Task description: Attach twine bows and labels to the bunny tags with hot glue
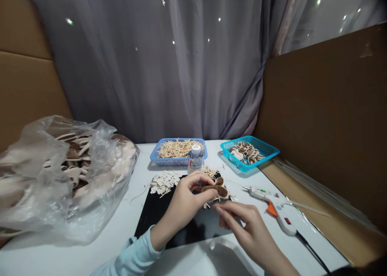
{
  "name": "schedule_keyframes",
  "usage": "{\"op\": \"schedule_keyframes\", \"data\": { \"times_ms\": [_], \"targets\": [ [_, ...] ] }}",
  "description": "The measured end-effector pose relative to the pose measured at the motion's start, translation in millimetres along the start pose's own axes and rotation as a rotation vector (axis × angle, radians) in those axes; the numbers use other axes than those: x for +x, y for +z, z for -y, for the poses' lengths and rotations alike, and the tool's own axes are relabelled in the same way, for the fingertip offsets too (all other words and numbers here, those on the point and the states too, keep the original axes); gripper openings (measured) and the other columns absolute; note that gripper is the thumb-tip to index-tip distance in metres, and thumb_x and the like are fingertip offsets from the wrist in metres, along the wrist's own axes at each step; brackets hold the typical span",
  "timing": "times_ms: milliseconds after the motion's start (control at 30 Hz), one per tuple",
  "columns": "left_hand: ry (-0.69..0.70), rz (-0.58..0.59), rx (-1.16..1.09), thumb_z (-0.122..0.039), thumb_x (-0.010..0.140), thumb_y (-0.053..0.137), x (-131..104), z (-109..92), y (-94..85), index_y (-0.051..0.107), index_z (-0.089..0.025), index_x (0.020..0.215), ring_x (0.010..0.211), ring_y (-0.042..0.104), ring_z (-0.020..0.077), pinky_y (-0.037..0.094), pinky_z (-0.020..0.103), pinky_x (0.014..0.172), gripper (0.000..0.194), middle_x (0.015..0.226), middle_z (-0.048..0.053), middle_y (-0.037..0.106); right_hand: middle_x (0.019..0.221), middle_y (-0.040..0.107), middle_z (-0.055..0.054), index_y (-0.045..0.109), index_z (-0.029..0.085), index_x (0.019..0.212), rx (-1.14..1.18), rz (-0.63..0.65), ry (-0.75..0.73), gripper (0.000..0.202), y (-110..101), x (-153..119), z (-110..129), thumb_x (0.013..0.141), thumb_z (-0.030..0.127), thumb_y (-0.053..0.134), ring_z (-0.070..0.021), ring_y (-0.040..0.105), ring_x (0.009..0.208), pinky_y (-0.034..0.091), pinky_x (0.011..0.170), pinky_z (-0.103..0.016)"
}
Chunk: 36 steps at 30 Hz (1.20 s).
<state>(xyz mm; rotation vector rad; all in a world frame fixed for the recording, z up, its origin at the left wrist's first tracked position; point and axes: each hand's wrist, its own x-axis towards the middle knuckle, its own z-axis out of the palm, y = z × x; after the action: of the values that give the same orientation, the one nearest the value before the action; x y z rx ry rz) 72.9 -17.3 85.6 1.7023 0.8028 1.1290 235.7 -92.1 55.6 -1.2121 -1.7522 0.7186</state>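
Note:
Between the fingertips and thumb of my left hand [184, 197] is a small brown plush piece [223, 191] with rounded lobes and a pale edge. It is held above a black mat [181, 229]. Just below and to the right of it, my right hand [249, 225] has its thumb and fingers pinched together; whatever they hold, if anything, is too small to make out. Short cream cord loops [211, 171] lie on the mat behind the plush piece. To the right of my hands, a white glue gun [284, 219] with an orange trigger rests on the table.
A pile of small white pieces [165, 182] lies left of a clear bottle [196, 161]. Behind stand a blue basket [155, 158] of cord loops and a teal basket [246, 166] of plush pieces. A plastic bag [102, 215] of plush parts fills the left. Cardboard [326, 118] walls both sides.

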Motion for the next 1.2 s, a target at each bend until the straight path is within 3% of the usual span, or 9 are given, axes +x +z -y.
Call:
{"op": "schedule_keyframes", "data": {
  "times_ms": [200, 333, 433, 600, 767, 900, 1067, 1200],
  "targets": [
    [0.141, -0.018, 0.097, -0.01, 0.07, 0.068, -4, -17, -6.5, 0.067, -0.019, 0.075, 0.082, 0.059, 0.0157, 0.043, 0.029, 0.074, 0.011, 0.084, 0.0, 0.064, 0.065, 0.063, -0.002, 0.067, 0.017, 0.082, 0.199, 0.013, 0.094, 0.032, -5, -3, 2, 0.094, 0.041, 0.051, -0.0145, 0.056, 0.062, 0.043, 0.059, -0.023],
    [0.287, 0.165, 0.148, -0.005, 0.069, 0.068, -5, -17, -9.5, 0.069, -0.018, 0.079, 0.082, 0.061, 0.0146, 0.045, 0.027, 0.076, 0.017, 0.087, 0.001, 0.064, 0.059, 0.057, 0.0, 0.059, 0.017, 0.064, 0.374, 0.104, 0.171, 0.04, -5, 10, -3, 0.087, 0.049, 0.059, -0.0132, 0.053, 0.058, 0.04, 0.056, -0.023],
    [0.37, 0.323, 0.199, -0.002, 0.068, 0.067, -4, -12, -11.8, 0.071, -0.018, 0.084, 0.08, 0.061, 0.0135, 0.047, 0.025, 0.073, 0.023, 0.09, 0.002, 0.064, 0.055, 0.052, 0.002, 0.058, 0.017, 0.065, 0.497, 0.21, 0.215, 0.042, -9, 28, -10, 0.081, 0.056, 0.063, -0.012, 0.049, 0.053, 0.039, 0.053, -0.023],
    [0.336, 0.434, 0.277, 0.0, 0.067, 0.063, -1, 1, -12.3, 0.07, -0.017, 0.084, 0.08, 0.06, 0.0136, 0.047, 0.024, 0.073, 0.024, 0.09, 0.002, 0.063, 0.059, 0.048, 0.005, 0.058, 0.016, 0.071, 0.435, 0.251, 0.225, 0.041, -21, 52, -21, 0.08, 0.057, 0.063, -0.0096, 0.042, 0.053, 0.033, 0.052, -0.022],
    [0.27, 0.403, 0.356, -0.006, 0.071, 0.065, 1, 15, -8.4, 0.066, -0.018, 0.079, 0.078, 0.056, 0.0138, 0.045, 0.025, 0.071, 0.015, 0.088, 0.0, 0.058, 0.065, 0.056, 0.001, 0.057, 0.018, 0.075, 0.125, 0.157, 0.073, 0.031, -27, 49, -4, 0.092, 0.043, 0.052, -0.0138, 0.052, 0.062, 0.037, 0.059, -0.025],
    [0.233, 0.289, 0.308, -0.008, 0.075, 0.063, 6, 20, -7.8, 0.064, -0.018, 0.077, 0.077, 0.055, 0.0139, 0.043, 0.026, 0.071, 0.01, 0.086, 0.0, 0.057, 0.067, 0.054, 0.001, 0.052, 0.019, 0.072, -0.131, 0.089, -0.077, 0.027, -17, 28, 16, 0.096, 0.028, 0.044, -0.013, 0.046, 0.062, 0.032, 0.058, -0.024],
    [0.128, 0.138, 0.167, -0.009, 0.076, 0.064, 13, 24, -13.2, 0.066, -0.018, 0.077, 0.08, 0.056, 0.015, 0.042, 0.028, 0.075, 0.01, 0.083, 0.0, 0.058, 0.065, 0.049, 0.003, 0.05, 0.02, 0.075, -0.1, 0.054, -0.009, 0.025, 1, 12, 5, 0.097, 0.03, 0.041, -0.0127, 0.043, 0.06, 0.029, 0.056, -0.025],
    [0.051, 0.196, -0.012, -0.011, 0.076, 0.066, 15, 26, -17.2, 0.067, -0.019, 0.078, 0.081, 0.057, 0.0148, 0.043, 0.028, 0.075, 0.008, 0.087, 0.0, 0.059, 0.061, 0.046, 0.003, 0.048, 0.019, 0.069, 0.079, 0.049, 0.104, 0.033, 4, 22, -22, 0.095, 0.04, 0.045, -0.0126, 0.043, 0.059, 0.03, 0.056, -0.024]
  ]
}}
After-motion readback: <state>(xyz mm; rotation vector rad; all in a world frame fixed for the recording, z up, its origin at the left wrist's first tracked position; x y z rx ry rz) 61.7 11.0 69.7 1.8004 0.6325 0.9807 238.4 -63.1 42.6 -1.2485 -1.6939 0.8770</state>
